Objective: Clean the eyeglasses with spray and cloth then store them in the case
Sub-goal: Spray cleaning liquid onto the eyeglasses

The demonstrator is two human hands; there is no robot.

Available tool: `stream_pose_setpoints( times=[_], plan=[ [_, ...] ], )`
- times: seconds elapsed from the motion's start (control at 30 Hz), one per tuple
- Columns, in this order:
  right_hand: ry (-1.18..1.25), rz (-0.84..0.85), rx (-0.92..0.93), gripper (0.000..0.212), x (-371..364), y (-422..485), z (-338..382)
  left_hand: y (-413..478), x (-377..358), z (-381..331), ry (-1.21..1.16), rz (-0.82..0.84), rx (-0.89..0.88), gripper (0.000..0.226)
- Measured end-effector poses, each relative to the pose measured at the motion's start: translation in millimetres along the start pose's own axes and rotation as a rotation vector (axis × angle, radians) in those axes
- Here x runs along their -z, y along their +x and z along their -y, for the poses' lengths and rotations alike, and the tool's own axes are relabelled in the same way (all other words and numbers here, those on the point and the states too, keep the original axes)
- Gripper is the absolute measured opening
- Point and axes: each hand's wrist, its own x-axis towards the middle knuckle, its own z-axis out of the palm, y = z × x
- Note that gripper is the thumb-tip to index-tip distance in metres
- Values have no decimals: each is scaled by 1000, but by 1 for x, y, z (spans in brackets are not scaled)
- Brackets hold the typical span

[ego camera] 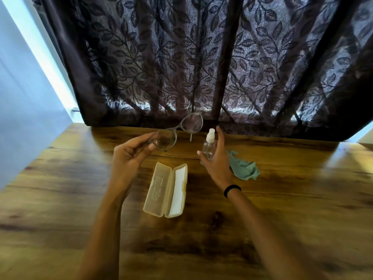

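My left hand (pixel 131 156) pinches the near lens rim of the clear-framed eyeglasses (pixel 181 128) and holds them up above the table, the far lens tilted toward the curtain. My right hand (pixel 216 158) grips a small clear spray bottle (pixel 210 146) with a white nozzle, index finger raised beside the top. The nozzle sits just right of the glasses. A beige eyeglass case (pixel 161 190) lies open on the table between my forearms, white lining showing. A green cleaning cloth (pixel 244 168) lies crumpled on the table right of my right hand.
The wooden table (pixel 80 199) runs to a dark leaf-patterned curtain (pixel 181 57) at its far edge. A pale wall (pixel 24 98) stands at the left. A black band circles my right wrist.
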Motion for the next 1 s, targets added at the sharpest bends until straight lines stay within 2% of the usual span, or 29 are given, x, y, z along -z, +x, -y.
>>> stream_pose_setpoints(
  times=[0.17,0.37,0.6,0.77,1.0],
  plan=[
    [20,-35,122,75,8,-6,1,3,-7,10,54,-28,13,37],
    [87,-31,160,82,38,-32,20,5,-26,15,101,29,-3,37],
    [-25,-61,227,66,64,-55,53,7,-53,22,100,89,20,37],
    [-126,-30,317,63,63,-61,56,8,-69,21,123,93,-12,39],
    [-162,11,282,54,57,-64,58,6,-78,16,46,92,44,37]
  ],
)
